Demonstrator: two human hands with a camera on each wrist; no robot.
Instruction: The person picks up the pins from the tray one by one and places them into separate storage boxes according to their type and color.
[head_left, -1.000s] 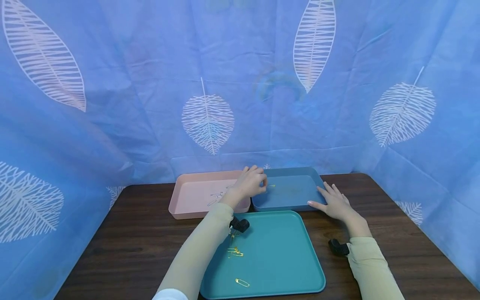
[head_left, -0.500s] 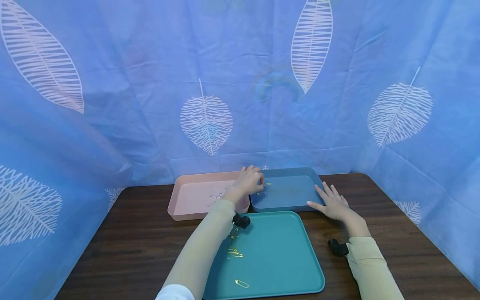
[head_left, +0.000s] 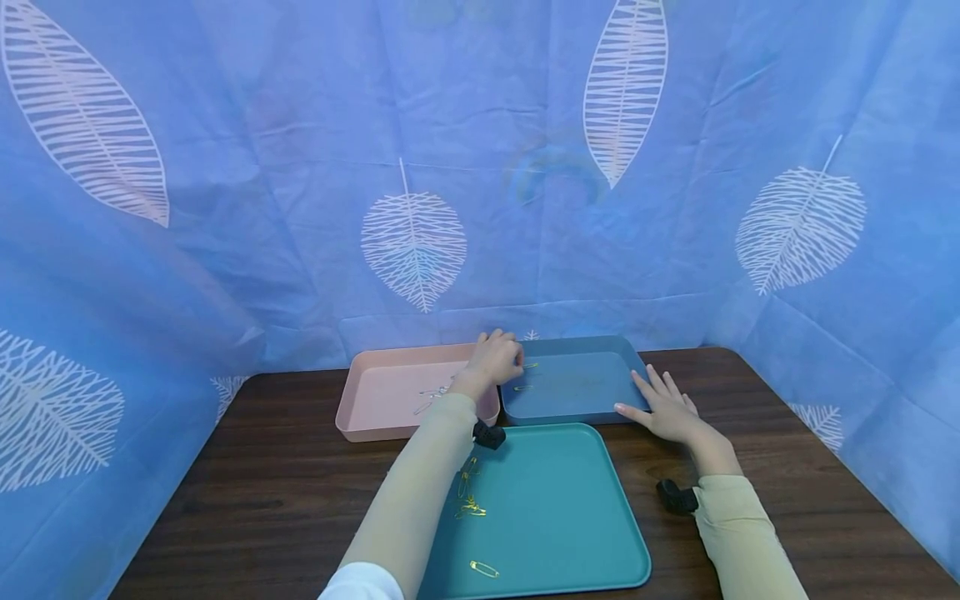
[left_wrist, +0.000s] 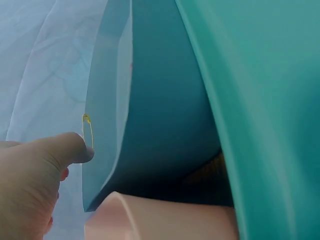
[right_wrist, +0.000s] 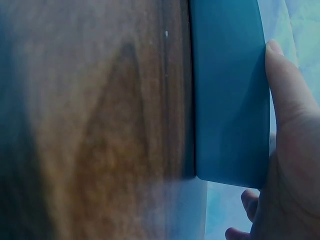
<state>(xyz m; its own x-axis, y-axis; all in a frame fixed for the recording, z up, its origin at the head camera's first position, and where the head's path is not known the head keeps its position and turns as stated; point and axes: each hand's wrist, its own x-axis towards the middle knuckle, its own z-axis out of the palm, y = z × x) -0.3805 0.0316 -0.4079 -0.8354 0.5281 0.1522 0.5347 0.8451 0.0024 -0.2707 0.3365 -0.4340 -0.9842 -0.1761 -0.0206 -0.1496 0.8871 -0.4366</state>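
Observation:
My left hand (head_left: 493, 363) is over the seam between the pink tray (head_left: 369, 423) and the blue tray (head_left: 577, 410). Its thumb and fingers pinch a gold safety pin (left_wrist: 86, 118), seen upright at the thumb tip in the left wrist view. A second gold safety pin (head_left: 522, 387) lies in the blue tray, just below those fingers. At that tray's right side, my right hand (head_left: 669, 408) has its fingers spread; the thumb touches the rim in the right wrist view. It holds nothing.
A teal tray (head_left: 555, 517) lies in front, with several gold pins (head_left: 470, 508) at its left and a single gold pin (head_left: 484, 569) near its front. Silver pins (head_left: 431, 393) lie in the pink tray. Behind the dark wooden table (head_left: 247, 483) hangs a blue curtain (head_left: 525, 233).
The left hand has shifted slightly left, carrying its gold safety pin along. The pin lying in the blue tray has come into view below the hand. The right hand stays in place.

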